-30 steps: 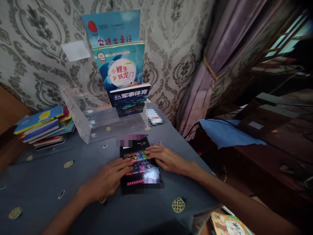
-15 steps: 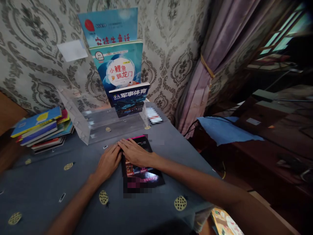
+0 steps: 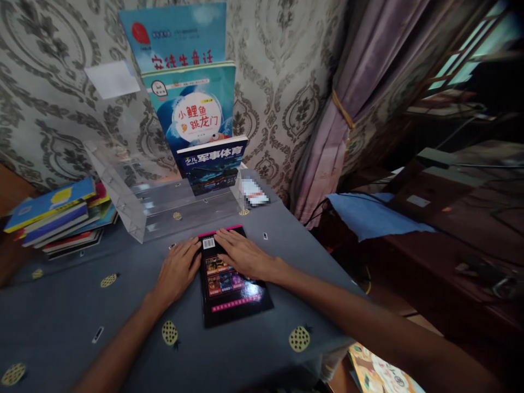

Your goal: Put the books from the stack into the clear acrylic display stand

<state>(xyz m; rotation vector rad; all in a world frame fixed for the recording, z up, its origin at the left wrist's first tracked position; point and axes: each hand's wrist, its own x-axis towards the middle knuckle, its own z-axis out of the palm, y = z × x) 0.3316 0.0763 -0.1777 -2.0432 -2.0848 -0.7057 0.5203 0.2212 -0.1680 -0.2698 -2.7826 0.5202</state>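
A thin black book [image 3: 233,292] with a pink edge lies back cover up on the grey tablecloth [image 3: 73,322]. My right hand [image 3: 241,254] rests flat on its upper half, fingers spread. My left hand [image 3: 178,267] lies flat beside the book's left edge, fingertips touching it near the barcode. Just beyond stands a clear acrylic tiered book stand [image 3: 164,199] holding three upright books: a dark blue one [image 3: 213,164] in front, a teal one [image 3: 192,106] behind it, a light blue one [image 3: 176,33] at the back.
A stack of several books [image 3: 53,215] lies at the table's left rear. A patterned wall is behind the stand, a purple curtain [image 3: 347,103] to the right. Dark furniture with a blue cloth [image 3: 372,215] stands right of the table. Another book [image 3: 380,374] lies below the table's front right corner.
Both hands have slid from the book's middle toward its far end. My right hand crossed the cover to the top; my left hand left the cover for its left edge.
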